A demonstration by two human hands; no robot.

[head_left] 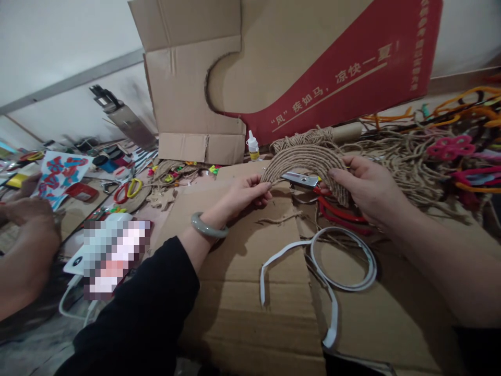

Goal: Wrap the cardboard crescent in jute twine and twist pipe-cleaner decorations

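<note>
An arch of brown twine rows (pixel 303 158) is held up between my two hands, above the cardboard sheet (pixel 250 292). My left hand (pixel 248 192), below a jade-coloured bangle (pixel 209 227), pinches the arch's left end between thumb and fingers. At the right end, my right hand (pixel 362 185) grips it with the thumb in front. Behind and below the arch lie red-handled scissors (pixel 344 211), their blades partly hidden by it. Nearer to me, a roll of white tape (pixel 343 258) rests on the cardboard with loose strips trailing from it.
A cut cardboard box (pixel 191 99) with a red panel stands at the back, a small glue bottle (pixel 252 145) before it. Tangled twine (pixel 407 162) fills the right. A phone (pixel 117 256) lies at left, near another person's hand (pixel 35 224). A tilted bottle (pixel 127 120) stands behind.
</note>
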